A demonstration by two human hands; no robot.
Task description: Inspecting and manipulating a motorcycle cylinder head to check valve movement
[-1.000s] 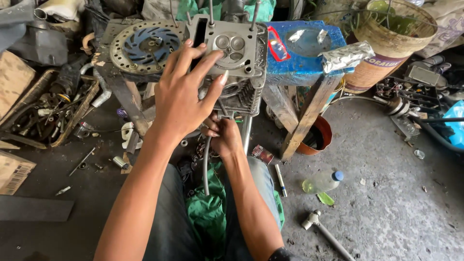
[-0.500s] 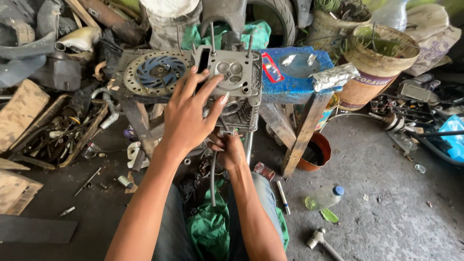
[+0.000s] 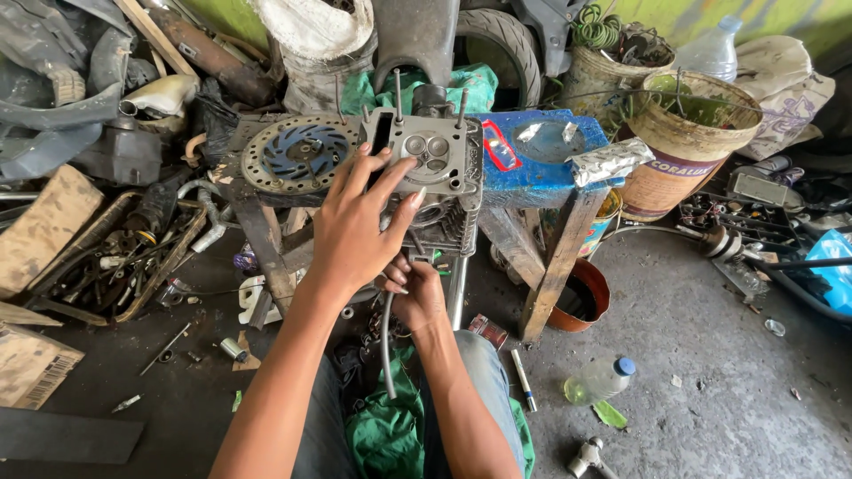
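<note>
Head view. Engine block (image 3: 435,164): grey metal, studs upright, set at the middle of the cluttered floor. Left hand (image 3: 359,226): fingers spread wide, palm flat against the near face of the engine block. Right hand (image 3: 415,293): just below the engine block, curled closed around a grey tool handle (image 3: 386,350) that hangs down toward the lap. Brake disc (image 3: 293,153): flat, just left of the engine block. Blue stool (image 3: 537,164): touching the block's right side. Plastic bottle (image 3: 602,380): lying on the floor, well right and below the block.
</note>
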